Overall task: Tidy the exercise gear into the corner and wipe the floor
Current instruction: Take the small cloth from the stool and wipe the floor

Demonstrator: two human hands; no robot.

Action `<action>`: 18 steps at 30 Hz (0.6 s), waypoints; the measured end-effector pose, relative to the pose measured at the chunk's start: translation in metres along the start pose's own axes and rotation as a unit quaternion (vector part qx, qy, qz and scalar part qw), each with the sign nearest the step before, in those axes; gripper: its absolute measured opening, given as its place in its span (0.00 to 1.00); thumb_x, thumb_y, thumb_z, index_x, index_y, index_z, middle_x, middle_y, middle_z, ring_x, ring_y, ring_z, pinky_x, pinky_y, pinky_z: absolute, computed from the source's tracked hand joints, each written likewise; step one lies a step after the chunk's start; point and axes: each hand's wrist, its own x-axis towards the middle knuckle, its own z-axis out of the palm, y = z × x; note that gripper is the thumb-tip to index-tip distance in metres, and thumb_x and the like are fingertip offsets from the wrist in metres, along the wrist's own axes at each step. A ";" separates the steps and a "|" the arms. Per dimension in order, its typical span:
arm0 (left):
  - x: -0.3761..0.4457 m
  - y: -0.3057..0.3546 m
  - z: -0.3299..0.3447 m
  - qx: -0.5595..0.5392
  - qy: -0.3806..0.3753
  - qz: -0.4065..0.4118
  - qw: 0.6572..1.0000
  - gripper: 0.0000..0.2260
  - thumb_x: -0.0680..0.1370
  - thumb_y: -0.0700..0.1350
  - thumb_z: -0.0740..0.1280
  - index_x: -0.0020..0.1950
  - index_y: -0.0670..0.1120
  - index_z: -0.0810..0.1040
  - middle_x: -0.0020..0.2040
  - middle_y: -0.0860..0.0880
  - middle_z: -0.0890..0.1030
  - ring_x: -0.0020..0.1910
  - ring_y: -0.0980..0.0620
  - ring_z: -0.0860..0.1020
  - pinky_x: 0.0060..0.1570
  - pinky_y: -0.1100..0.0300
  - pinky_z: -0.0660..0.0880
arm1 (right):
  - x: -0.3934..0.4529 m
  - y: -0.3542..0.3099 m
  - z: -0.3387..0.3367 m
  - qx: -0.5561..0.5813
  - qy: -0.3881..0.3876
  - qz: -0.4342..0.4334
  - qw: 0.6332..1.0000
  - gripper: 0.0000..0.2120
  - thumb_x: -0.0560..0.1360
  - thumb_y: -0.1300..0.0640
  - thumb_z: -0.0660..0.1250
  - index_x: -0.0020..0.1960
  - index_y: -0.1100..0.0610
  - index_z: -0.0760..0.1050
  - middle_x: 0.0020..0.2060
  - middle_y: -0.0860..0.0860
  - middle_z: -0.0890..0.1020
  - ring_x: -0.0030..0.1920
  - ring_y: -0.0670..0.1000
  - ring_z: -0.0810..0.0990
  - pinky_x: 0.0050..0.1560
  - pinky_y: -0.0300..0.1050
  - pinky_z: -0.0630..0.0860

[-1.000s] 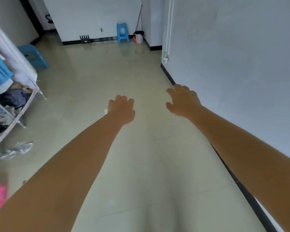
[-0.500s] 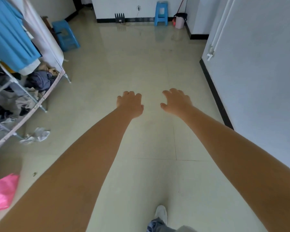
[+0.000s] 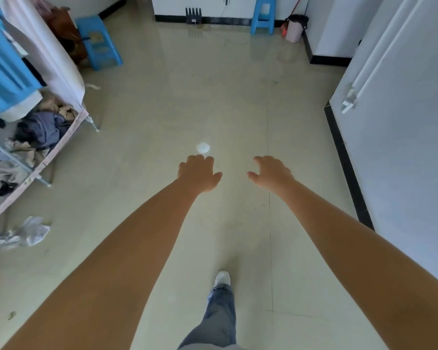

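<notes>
Both my arms reach forward over the pale tiled floor. My left hand hangs with loosely curled fingers and holds nothing. My right hand is beside it, fingers relaxed and spread, also holding nothing. A mop or broom with a red handle leans in the far right corner next to a pink bin. No exercise gear is visible in this view. A small round bright spot lies on the floor just beyond my left hand.
A clothes rack with hanging garments and piled clothes stands along the left. Crumpled plastic lies on the floor near it. Two blue stools stand at the back. A white wall runs along the right. My foot steps forward.
The view has tilted down and swung left, bringing the rack and my leg into sight. My foot has stepped forward. Both hands stay out front, holding nothing.
</notes>
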 end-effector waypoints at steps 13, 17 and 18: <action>0.353 0.000 -0.085 0.024 -0.067 0.038 0.997 0.23 0.82 0.55 0.53 0.73 0.45 0.62 0.72 0.44 0.65 0.73 0.45 0.61 0.69 0.51 0.61 | 0.336 0.045 -0.084 0.000 -0.062 0.037 0.997 0.25 0.79 0.47 0.54 0.73 0.57 0.59 0.69 0.56 0.68 0.71 0.57 0.64 0.67 0.54 0.65; 0.473 0.008 -0.104 0.031 -0.080 0.030 0.996 0.23 0.81 0.54 0.53 0.73 0.45 0.62 0.72 0.44 0.65 0.73 0.45 0.61 0.69 0.51 0.61 | 0.454 0.067 -0.107 0.004 -0.078 0.037 0.996 0.25 0.80 0.48 0.54 0.73 0.57 0.60 0.70 0.56 0.67 0.72 0.57 0.63 0.68 0.55 0.64; 0.503 0.011 -0.112 0.036 -0.086 0.028 0.995 0.23 0.82 0.54 0.53 0.73 0.45 0.62 0.72 0.44 0.65 0.73 0.45 0.61 0.69 0.51 0.61 | 0.484 0.072 -0.115 0.006 -0.084 0.037 0.996 0.25 0.80 0.48 0.54 0.73 0.57 0.60 0.70 0.56 0.67 0.72 0.57 0.63 0.68 0.55 0.64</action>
